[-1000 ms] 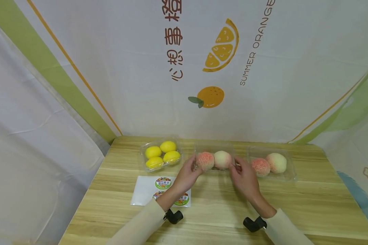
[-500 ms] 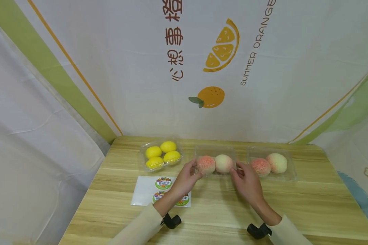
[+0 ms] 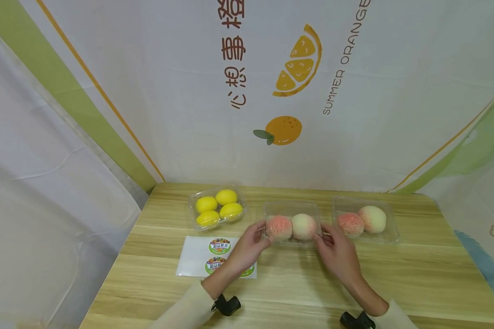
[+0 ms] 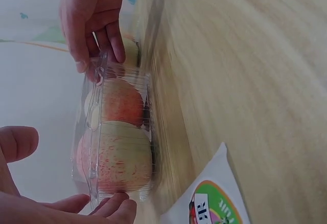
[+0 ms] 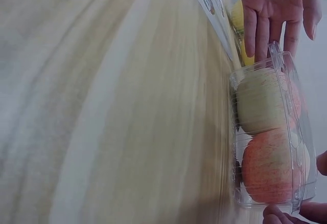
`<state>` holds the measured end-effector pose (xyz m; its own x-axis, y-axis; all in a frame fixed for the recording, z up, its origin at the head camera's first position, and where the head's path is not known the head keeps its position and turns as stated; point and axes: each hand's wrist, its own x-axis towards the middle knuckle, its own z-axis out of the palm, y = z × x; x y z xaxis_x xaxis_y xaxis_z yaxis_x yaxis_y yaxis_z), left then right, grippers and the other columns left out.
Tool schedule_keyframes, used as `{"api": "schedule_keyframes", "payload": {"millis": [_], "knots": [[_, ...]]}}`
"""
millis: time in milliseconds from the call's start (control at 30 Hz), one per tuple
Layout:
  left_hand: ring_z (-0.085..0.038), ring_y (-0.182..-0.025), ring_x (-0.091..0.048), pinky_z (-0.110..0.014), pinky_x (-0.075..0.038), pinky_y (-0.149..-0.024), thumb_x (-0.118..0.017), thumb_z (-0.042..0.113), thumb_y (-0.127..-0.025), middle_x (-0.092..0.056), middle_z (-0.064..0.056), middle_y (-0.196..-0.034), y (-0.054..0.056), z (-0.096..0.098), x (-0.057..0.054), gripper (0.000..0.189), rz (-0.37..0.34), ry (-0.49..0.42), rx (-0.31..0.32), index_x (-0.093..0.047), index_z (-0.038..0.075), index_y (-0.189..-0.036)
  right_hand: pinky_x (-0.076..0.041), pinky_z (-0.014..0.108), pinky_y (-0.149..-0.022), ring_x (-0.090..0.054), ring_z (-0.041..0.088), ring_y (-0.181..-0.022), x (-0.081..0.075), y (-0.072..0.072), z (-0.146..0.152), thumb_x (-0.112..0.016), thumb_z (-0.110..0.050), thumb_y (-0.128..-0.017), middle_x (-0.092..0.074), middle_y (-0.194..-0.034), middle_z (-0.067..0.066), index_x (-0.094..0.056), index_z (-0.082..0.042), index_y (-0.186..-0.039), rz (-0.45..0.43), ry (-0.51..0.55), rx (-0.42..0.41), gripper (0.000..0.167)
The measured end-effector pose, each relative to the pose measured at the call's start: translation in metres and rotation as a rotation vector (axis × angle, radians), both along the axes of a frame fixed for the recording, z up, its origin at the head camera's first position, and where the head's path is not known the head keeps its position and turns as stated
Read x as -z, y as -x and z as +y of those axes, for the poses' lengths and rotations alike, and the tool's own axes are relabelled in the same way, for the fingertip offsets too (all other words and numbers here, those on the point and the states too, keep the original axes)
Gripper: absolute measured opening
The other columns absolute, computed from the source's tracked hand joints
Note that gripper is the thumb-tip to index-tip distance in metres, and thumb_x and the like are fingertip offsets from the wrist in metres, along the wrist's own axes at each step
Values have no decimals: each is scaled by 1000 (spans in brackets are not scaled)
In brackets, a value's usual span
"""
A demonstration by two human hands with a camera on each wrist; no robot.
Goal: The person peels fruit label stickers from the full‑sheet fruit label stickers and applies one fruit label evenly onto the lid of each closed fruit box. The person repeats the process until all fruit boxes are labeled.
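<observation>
A clear plastic clamshell box [image 3: 290,208] with two pink-and-cream peaches [image 3: 280,228] lies near the middle of the wooden table, between both hands. My left hand [image 3: 249,244] touches its left end. In the right wrist view, that hand's fingers [image 5: 262,29] are straight at the box's end, with the thumb held apart. My right hand [image 3: 339,251] is at the opposite end. The left wrist view shows its fingers [image 4: 116,42] reaching along the end, with the thumb near the projecting rim. Through the clear wall both peaches show.
To the left stands another clear box [image 3: 244,201] of several yellow lemons [image 3: 226,197]. A third box [image 3: 389,224] with two peaches [image 3: 372,219] stands at right. A white sheet [image 3: 191,256] with round fruit stickers [image 3: 219,246] lies by my left forearm. A printed curtain [image 3: 189,114] hangs behind the table [image 3: 296,288].
The middle box of peaches has slid towards me and slightly right, with both hands moving along at its ends. The lemon box, right-hand box and sticker sheet have stayed put.
</observation>
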<state>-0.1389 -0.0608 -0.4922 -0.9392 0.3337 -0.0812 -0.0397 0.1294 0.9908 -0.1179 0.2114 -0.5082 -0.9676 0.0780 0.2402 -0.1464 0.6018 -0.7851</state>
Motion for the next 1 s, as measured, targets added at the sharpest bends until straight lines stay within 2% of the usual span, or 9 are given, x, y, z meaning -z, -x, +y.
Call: {"api": "schedule_keyframes", "payload": {"millis": [267, 633, 1000], "knots": [[-51, -157, -35, -62, -35, -124, -65, 20, -110, -33, -32, -171, -8, 0, -2, 71, -31, -9, 18, -33, -10, -165, -64, 43, -90, -77, 41, -111, -1, -8, 3, -75, -16, -107, -70, -133, 28, -68, 7, -140, 16, 16, -3, 41], [-51, -154, -40, -61, -39, -122, -65, 20, -109, -36, -34, -169, -21, 1, -3, 71, -22, -21, 34, -33, -9, -165, -58, 16, -86, -78, 39, -109, -1, -20, 8, -77, -14, -105, -72, -131, 26, -69, 8, -137, 13, 5, 4, 40], [-52, -155, -39, -61, -38, -122, -66, 20, -108, -33, -34, -170, -30, 2, -3, 73, -23, -18, 37, -33, -9, -166, -57, 13, -85, -78, 37, -109, -2, -30, 9, -78, -15, -105, -73, -129, 24, -71, 5, -134, -14, 32, 10, 36]]}}
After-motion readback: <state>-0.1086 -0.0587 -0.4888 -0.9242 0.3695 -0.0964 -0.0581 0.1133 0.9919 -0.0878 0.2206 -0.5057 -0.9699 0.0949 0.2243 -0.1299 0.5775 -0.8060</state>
